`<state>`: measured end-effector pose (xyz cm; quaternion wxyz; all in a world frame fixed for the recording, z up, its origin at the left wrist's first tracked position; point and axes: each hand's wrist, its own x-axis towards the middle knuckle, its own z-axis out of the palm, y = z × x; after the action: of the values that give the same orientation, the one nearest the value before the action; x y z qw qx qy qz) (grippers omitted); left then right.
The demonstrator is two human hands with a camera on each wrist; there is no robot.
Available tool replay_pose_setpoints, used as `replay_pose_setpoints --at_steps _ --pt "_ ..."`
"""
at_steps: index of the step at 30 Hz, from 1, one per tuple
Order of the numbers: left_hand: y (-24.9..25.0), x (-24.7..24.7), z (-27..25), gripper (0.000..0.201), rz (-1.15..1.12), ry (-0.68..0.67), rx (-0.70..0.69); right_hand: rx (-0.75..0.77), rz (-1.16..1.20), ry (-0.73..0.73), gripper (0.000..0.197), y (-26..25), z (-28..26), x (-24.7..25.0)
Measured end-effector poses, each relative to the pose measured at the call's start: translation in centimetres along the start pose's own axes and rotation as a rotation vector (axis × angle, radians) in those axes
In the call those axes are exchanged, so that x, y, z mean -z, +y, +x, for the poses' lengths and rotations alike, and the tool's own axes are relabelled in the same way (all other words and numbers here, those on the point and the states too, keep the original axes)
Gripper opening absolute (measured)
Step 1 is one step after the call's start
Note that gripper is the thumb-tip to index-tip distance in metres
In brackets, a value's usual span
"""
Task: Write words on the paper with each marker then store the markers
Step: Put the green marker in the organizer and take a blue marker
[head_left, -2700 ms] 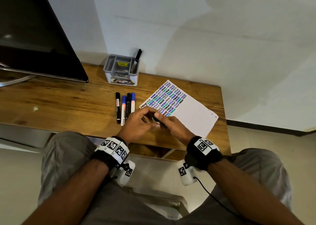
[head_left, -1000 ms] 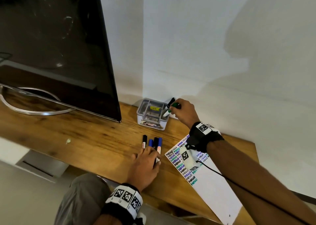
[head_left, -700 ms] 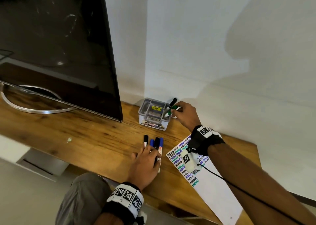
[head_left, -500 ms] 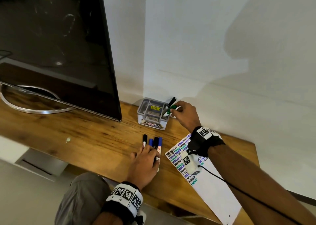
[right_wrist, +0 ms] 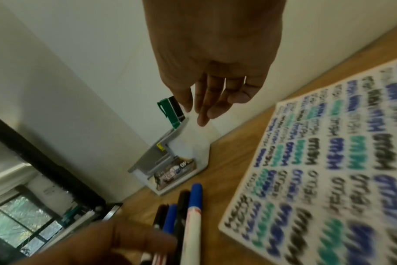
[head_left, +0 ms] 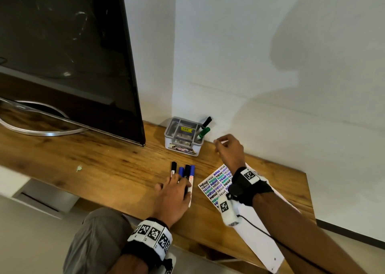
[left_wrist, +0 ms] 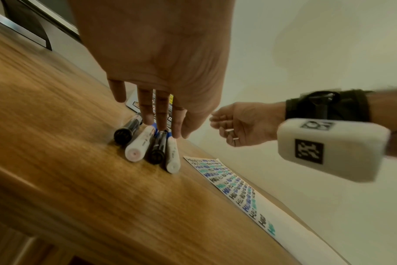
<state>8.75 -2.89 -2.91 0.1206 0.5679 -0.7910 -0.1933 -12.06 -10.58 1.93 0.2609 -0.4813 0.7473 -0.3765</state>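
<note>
A grey organiser box (head_left: pixel 180 137) stands by the wall with a green marker (head_left: pixel 203 132) and a black marker (head_left: pixel 206 121) upright in its right compartment. My right hand (head_left: pixel 218 145) hovers just right of the box, fingers relaxed and holding nothing. Several capped markers (head_left: pixel 186 171), black and blue, lie side by side on the wooden table (head_left: pixel 100 165). My left hand (head_left: pixel 177 180) rests on them with straight fingers (left_wrist: pixel 162 114). The paper (head_left: pixel 216 183), filled with coloured "HELLO" words, lies to the right under my right wrist. The right wrist view shows the green marker (right_wrist: pixel 168 111) inside the box (right_wrist: pixel 171 157).
A large dark TV screen (head_left: pixel 68 51) on a curved metal stand (head_left: pixel 43 131) fills the left of the table. The white wall (head_left: pixel 270 65) rises directly behind the box. The table's near edge (head_left: pixel 116 205) runs just below my left hand.
My right hand has let go of the green marker, which now stands in the box, and has drawn back to the right. The left hand has stayed on the markers.
</note>
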Motion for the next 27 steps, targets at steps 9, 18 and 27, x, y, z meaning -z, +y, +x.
replay_pose_setpoints --at_steps 9,18,27 --pt "0.1 -0.3 -0.2 0.031 0.088 0.019 0.053 -0.049 -0.303 -0.329 0.029 3.9 -8.2 -5.0" --pt "-0.2 -0.1 0.1 0.031 0.038 0.026 0.09 -0.121 -0.371 -0.312 0.046 3.0 -8.0 -6.4" --pt "0.8 0.2 0.3 0.04 -0.673 -0.017 0.033 0.001 -0.211 -0.342 0.012 4.2 -10.8 0.4"
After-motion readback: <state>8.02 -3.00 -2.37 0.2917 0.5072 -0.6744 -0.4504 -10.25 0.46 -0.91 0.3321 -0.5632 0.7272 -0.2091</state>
